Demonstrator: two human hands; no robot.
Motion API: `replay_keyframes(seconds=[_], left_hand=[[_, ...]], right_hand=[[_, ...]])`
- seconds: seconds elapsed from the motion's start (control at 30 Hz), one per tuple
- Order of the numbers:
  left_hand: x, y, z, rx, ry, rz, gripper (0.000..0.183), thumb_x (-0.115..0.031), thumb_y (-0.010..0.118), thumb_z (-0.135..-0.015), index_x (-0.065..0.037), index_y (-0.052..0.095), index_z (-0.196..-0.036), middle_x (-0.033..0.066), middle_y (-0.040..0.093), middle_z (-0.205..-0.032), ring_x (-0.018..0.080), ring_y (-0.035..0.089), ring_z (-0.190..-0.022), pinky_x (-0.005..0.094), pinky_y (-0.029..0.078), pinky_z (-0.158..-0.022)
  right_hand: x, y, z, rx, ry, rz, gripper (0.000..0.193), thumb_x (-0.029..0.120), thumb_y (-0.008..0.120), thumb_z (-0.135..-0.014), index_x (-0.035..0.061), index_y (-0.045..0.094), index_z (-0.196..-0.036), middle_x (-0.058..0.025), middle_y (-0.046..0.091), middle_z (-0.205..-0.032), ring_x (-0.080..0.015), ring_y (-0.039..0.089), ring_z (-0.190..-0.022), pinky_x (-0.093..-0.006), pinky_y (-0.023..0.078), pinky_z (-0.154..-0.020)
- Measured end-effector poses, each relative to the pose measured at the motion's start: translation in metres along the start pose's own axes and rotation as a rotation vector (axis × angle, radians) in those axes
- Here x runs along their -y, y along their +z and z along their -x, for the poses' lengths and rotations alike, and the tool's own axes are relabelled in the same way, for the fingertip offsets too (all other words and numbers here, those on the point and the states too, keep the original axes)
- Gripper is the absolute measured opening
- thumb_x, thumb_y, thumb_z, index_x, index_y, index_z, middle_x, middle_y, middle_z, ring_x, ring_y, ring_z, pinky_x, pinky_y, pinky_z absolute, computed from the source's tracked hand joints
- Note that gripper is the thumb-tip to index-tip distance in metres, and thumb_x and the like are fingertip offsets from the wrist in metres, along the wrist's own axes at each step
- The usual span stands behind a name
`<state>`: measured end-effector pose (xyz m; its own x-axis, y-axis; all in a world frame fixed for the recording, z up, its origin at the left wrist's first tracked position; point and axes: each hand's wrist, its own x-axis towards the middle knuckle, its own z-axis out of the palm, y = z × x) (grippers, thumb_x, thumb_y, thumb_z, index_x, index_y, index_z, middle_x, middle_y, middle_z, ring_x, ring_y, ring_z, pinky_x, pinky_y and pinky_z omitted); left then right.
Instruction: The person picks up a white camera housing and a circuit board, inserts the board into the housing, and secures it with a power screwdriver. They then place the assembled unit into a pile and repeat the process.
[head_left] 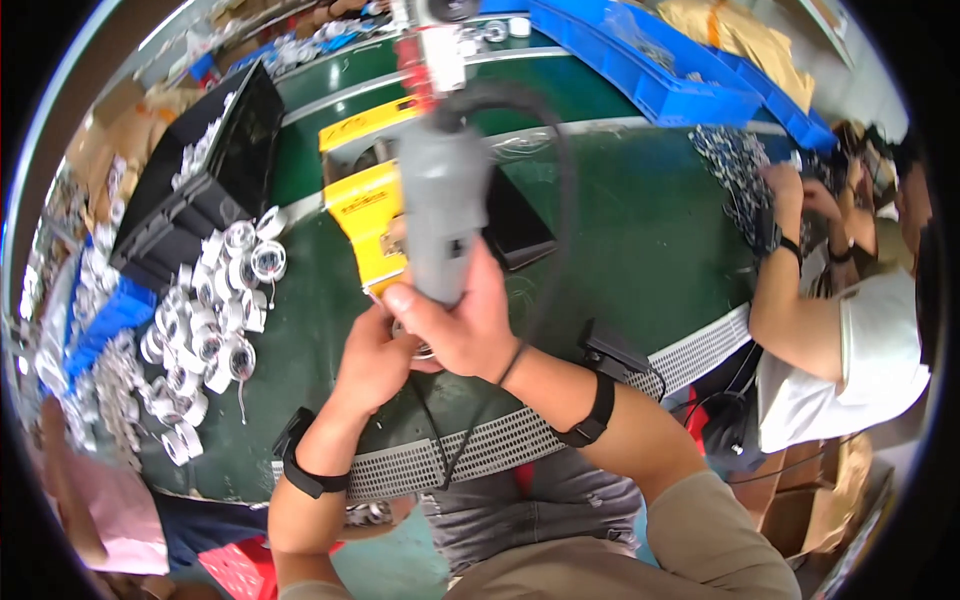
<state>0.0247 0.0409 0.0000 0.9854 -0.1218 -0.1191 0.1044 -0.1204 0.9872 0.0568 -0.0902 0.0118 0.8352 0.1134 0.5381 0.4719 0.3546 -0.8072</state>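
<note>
A grey electric screwdriver point(440, 205), slightly blurred, stands upright in front of me with a dark cable looping from its top. My right hand point(468, 328) is wrapped round its lower end. Close beside it, my left hand point(372, 360) is closed on a small round white part point(424, 351), mostly covered by the fingers of both hands. The tool's tip is hidden, so contact with the part cannot be made out. Just beyond my hands is a yellow box point(365, 215) with an open top compartment. A flat black object point(520, 222) lies right of it.
Round white housings with dark centres point(205, 325) are heaped at left, beside a black crate point(195, 195). Blue bins point(690, 98) stand at the far right. A co-worker's hand point(784, 188) is over small metallic parts point(728, 175). A perforated strip point(500, 442) edges the green table.
</note>
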Motion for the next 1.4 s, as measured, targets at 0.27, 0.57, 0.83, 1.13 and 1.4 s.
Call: replay_keyframes(seconds=[0.27, 0.57, 0.83, 1.13, 1.4], left_hand=[[-0.036, -0.056, 0.013, -0.425, -0.029, -0.962, 0.03, -0.025, 0.066, -0.088, 0.0, 0.068, -0.103, 0.0171, 0.07, -0.079, 0.0304, 0.069, -0.072, 0.0389, 0.052, -0.067], [0.029, -0.119, -0.001, -0.55, -0.075, -1.491, 0.053, -0.045, 0.059, -0.088, -0.018, 0.055, -0.134, 0.0172, 0.043, -0.145, 0.0468, 0.033, -0.134, 0.0546, 0.028, -0.111], [0.062, -0.141, -0.028, -0.58, -0.104, -1.44, 0.047, -0.045, 0.052, -0.093, -0.019, 0.056, -0.132, 0.0058, 0.049, -0.142, 0.0434, 0.027, -0.138, 0.0588, 0.02, -0.112], [0.028, -0.102, -0.024, -0.758, -0.221, -1.527, 0.041, -0.043, 0.06, -0.088, -0.016, 0.066, -0.118, 0.0113, 0.062, -0.126, 0.0408, 0.042, -0.13, 0.0561, 0.023, -0.112], [0.035, -0.095, -0.022, -0.873, 0.057, -1.511, 0.044, -0.026, 0.069, -0.082, -0.007, 0.062, -0.121, 0.0136, 0.061, -0.124, 0.0404, 0.041, -0.131, 0.0536, 0.024, -0.113]], right_hand=[[0.004, -0.008, -0.017, -0.126, -0.258, 0.213, 0.048, 0.022, 0.074, -0.081, 0.0002, 0.052, -0.117, -0.0122, 0.069, -0.086, -0.0213, 0.07, -0.075, -0.0301, 0.053, -0.068], [-0.006, -0.006, -0.018, -0.155, -0.209, 0.283, 0.05, 0.029, 0.077, -0.079, 0.0043, 0.054, -0.115, -0.0144, 0.069, -0.088, -0.0325, 0.07, -0.078, -0.0371, 0.054, -0.068], [0.006, -0.008, -0.012, -0.045, -0.145, 0.26, 0.047, 0.025, 0.073, -0.08, 0.0062, 0.053, -0.118, -0.0182, 0.069, -0.089, -0.0378, 0.068, -0.081, -0.0429, 0.054, -0.069], [-0.005, 0.0, -0.012, -0.132, -0.106, 0.291, 0.044, 0.011, 0.069, -0.073, 0.0025, 0.054, -0.113, -0.0203, 0.064, -0.098, -0.0396, 0.063, -0.092, -0.0433, 0.05, -0.078], [0.0, 0.007, -0.004, -0.024, 0.047, 0.158, 0.043, 0.023, 0.074, -0.077, 0.0023, 0.052, -0.108, -0.0173, 0.066, -0.081, -0.0357, 0.068, -0.08, -0.0394, 0.052, -0.067]])
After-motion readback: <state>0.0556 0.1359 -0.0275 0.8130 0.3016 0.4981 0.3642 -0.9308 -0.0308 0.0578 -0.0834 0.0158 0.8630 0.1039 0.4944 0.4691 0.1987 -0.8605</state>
